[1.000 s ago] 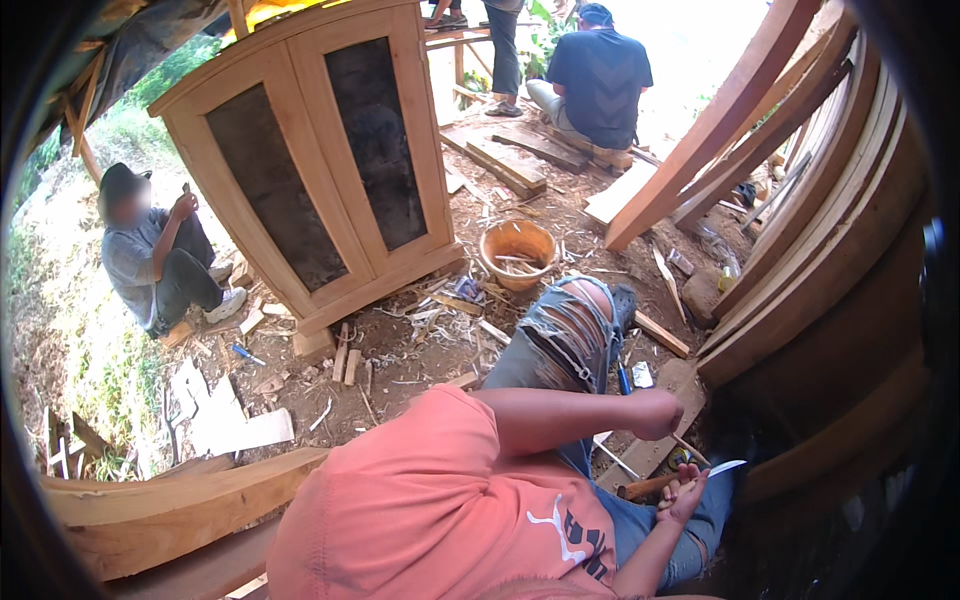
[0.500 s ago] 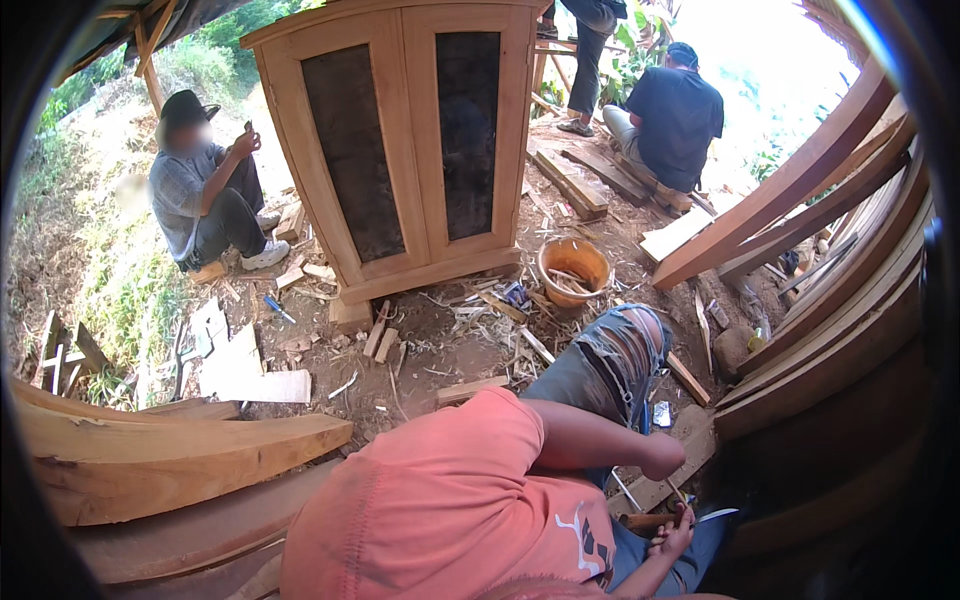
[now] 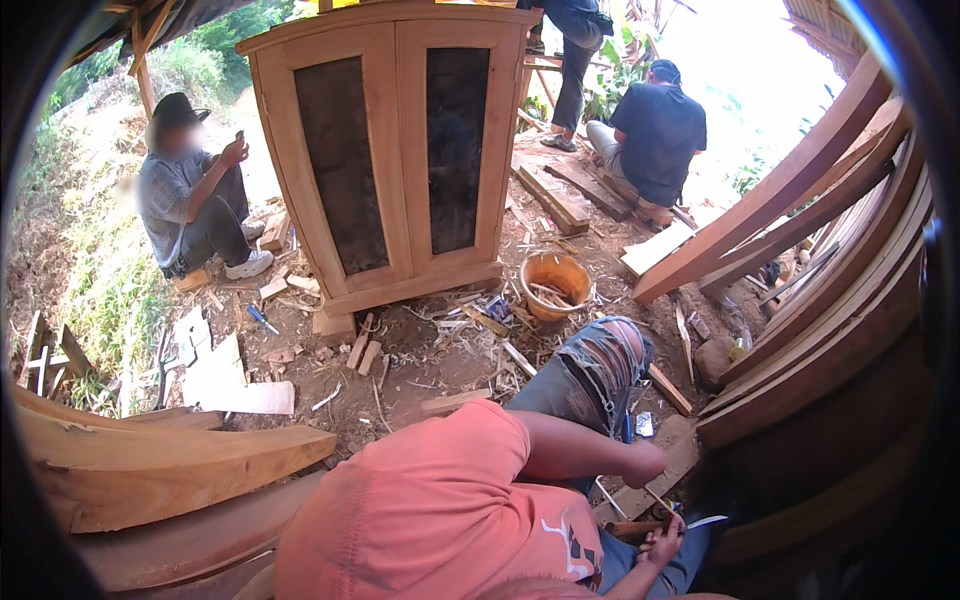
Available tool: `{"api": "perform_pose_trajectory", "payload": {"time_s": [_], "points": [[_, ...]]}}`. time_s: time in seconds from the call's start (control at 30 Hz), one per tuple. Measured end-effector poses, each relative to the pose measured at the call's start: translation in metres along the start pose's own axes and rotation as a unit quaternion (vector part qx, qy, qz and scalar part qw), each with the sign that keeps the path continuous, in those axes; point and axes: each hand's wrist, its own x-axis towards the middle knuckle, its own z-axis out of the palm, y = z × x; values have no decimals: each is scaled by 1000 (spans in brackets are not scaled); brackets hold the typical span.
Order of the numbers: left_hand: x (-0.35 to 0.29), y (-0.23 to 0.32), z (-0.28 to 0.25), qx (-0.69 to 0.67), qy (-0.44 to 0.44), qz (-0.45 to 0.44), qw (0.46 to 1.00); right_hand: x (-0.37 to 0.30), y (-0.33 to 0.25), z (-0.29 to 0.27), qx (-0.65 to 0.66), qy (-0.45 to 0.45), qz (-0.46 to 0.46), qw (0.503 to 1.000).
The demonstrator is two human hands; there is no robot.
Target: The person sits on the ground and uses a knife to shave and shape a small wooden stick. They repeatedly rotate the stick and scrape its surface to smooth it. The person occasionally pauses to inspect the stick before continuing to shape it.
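Crouching low at bottom right, wearing a salmon-pink shirt (image 3: 440,520) and torn jeans (image 3: 595,370), working down at ground level beside the stacked curved planks (image 3: 830,330).

Right hand (image 3: 662,545) curling shut around a short wooden-handled tool (image 3: 630,527), grip closed on the handle, thin pale blade (image 3: 705,521) poking out to the right (chisel or knife, too small for telling). Holding it low and flat, close to the dirt floor (image 3: 420,370), probably for cutting against the small workpiece there.

Left hand (image 3: 645,465) reaching across the knee, fist-like and bent down, seemingly pinching a thin stick (image 3: 655,497); grip looking closed, contents not clearly showing.

Standing mid-frame: unfinished wooden cabinet (image 3: 400,160) with two dark door panels, propped on wood blocks (image 3: 335,325), likely for keeping the base off the dirt. Orange bucket (image 3: 555,283) sitting just beside it, holding offcuts, within arm's reach.

Packages and labels: small pale printed packet (image 3: 644,424) lying on the ground by the knee; blue-handled item (image 3: 262,320) lying left of the cabinet. No signs showing.

Other people: one sitting at left in a hat (image 3: 175,105), two at the back right.
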Motion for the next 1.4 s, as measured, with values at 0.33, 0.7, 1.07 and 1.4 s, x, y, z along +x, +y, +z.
{"api": "perform_pose_trajectory", "payload": {"time_s": [0.33,0.7,1.07,1.4], "points": [[-5,8,-3,31,-48,39,998,4,8,-3,-31,-19,-31,999],[-2,8,6,20,-46,66,997,3,7,-2,-12,-20,-40,999],[-5,20,-2,-15,34,64,997,3,-5,-5,58,89,23,994],[-15,22,-20,-62,4,114,992,11,2,-21,51,69,51,995]]}}
